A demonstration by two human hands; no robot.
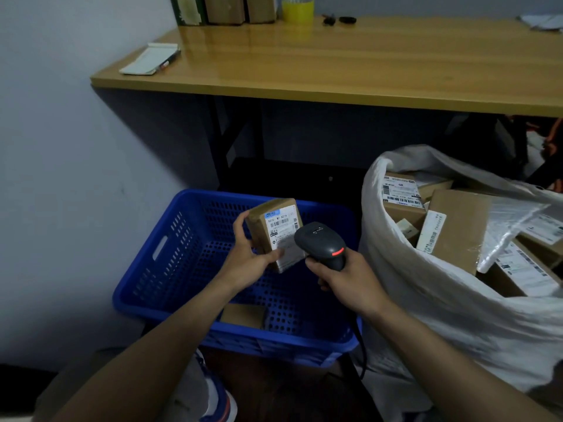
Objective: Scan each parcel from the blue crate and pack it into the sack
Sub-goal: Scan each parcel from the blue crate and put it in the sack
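The left hand (245,264) holds a small brown cardboard parcel with a white printed shipping label (275,231) above the open top of the blue perforated plastic crate (170,254). Its fingers (239,223) are curled round the parcel's left edge, and one digit presses across the lower part of the label, so the box is gripped from both sides. The parcel is tilted, with the label side turned up towards the camera.

The right hand (345,281) grips the handle of a dark grey handheld barcode scanner with a red-lit band (321,242). Its fingers are wrapped tightly round the handle, and the scanner's head sits just beside the parcel's right edge, overlapping the label. A dark cable (362,348) hangs down below that hand.

Inside the crate, near its front wall, lies another brown cardboard parcel (243,315), partly hidden by the left forearm.

To the right of the crate, touching it or nearly so, stands the large white woven sack (426,315). Its mouth is open, and it is filled with brown cardboard boxes (457,220), several of them showing barcode labels.

Behind both runs a light wooden desk with dark legs (335,65). On it are a white notepad (149,59) near the left end, a yellow roll of tape (297,10) and brown boxes (225,9) at the back edge. At the bottom edge of the view is a white and blue shoe (217,400).
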